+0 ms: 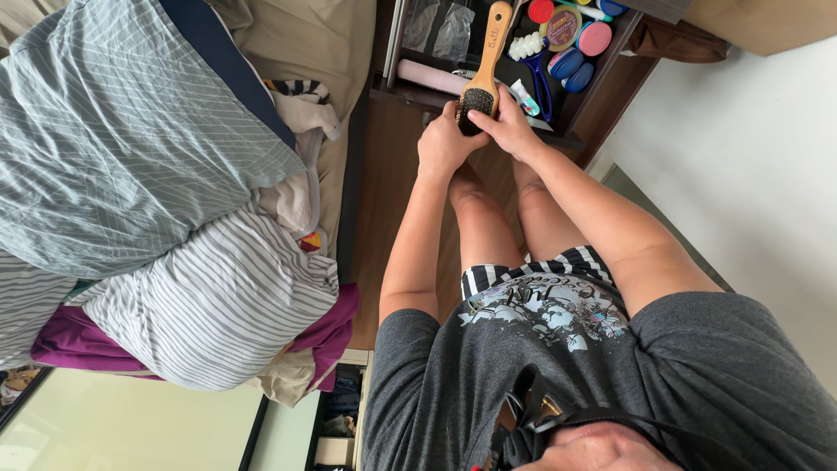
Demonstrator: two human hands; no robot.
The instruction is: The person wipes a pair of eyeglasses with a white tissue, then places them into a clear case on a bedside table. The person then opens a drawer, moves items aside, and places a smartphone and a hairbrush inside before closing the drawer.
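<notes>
Both hands on a wooden hairbrush, held in front of an open drawer.
Left to right: bed (349, 52) piled with striped bedding (148, 139); left hand (445, 144), grip closed around the brush head of the hairbrush (482, 74); right hand (510, 126), fingers pressed on the bristle end, handle pointing toward the drawer (602, 74). Drawer holds a pink tube (432, 77), blue scissors (542, 83) and round colored containers (595, 38) near its far right corner.
</notes>
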